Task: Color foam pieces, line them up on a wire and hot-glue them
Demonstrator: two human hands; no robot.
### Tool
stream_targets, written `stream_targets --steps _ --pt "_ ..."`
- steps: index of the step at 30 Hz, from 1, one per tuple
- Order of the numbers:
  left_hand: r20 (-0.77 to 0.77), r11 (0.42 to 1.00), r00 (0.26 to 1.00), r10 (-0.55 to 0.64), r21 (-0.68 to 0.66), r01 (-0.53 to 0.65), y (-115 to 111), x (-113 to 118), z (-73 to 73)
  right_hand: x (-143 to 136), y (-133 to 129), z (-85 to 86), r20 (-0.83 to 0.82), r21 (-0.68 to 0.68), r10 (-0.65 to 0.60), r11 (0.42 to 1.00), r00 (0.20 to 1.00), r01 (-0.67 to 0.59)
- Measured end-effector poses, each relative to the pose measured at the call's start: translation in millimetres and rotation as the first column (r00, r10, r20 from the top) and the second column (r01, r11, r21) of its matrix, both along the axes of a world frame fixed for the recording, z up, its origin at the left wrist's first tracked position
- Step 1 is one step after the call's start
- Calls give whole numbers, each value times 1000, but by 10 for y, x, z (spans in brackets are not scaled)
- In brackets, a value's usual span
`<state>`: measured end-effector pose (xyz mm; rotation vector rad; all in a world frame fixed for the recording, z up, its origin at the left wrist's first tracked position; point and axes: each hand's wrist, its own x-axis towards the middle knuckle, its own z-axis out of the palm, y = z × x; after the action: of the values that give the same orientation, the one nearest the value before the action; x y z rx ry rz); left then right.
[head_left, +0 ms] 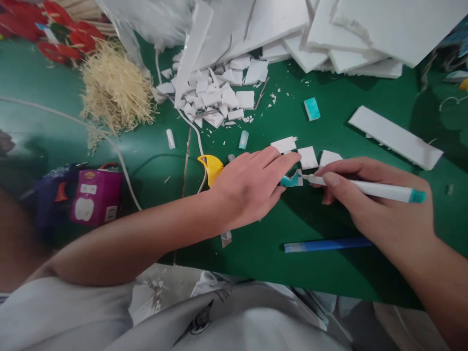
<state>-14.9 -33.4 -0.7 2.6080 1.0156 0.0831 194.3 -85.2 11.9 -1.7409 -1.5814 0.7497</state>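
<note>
My right hand [380,200] grips a white marker pen [380,190] with a teal end, its tip pointing left. That tip meets the edge of a small foam piece [291,179], partly coloured teal, which the fingers of my left hand [252,185] hold down near the table. Part of this piece is hidden under my fingers. Just beyond my fingertips lie several white foam pieces [307,158]. A yellow curved object [212,168] shows beside my left wrist, partly covered. Below my hands rests a blue pen [325,244].
On the green table [256,268], a heap of foam scraps [219,92] lies near stacked white foam sheets [365,48]. A teal foam block [312,108] and a foam strip [397,137] lie farther right. At left are straw-like shreds [117,87], a magenta box [97,196] and a white cord [124,168].
</note>
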Motion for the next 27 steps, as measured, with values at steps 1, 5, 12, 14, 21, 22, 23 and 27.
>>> stream_targets --steps 1,5,12,14,21,22,23,27 --pt "3 1000 1000 -1 2 1 0 -1 -1 1 -1 5 -11 -10 7 1000 1000 -7" --pt "7 1000 1000 -2 10 2 -3 -9 5 -9 -10 5 -15 -14 -38 999 999 38" --pt "-5 1000 1000 -7 8 7 -5 -9 9 -2 -10 -10 -21 0 -23 1000 1000 23" --pt "-6 1000 1000 -8 9 8 -3 -10 6 11 -11 -7 -8 10 -36 999 999 36" --pt "-7 1000 1000 -6 3 6 -5 -15 4 22 -26 -27 13 4 -11 1000 1000 11" --pt "-7 1000 1000 -6 2 6 -5 -12 4 21 -26 -31 14 17 -19 1000 1000 19" --pt "-8 1000 1000 -6 2 6 -4 -9 4 21 -25 -35 17 24 -24 999 1000 24" --pt "-10 1000 1000 -9 13 10 0 -1 3 24 -16 -46 27 -7 8 1000 1000 -8"
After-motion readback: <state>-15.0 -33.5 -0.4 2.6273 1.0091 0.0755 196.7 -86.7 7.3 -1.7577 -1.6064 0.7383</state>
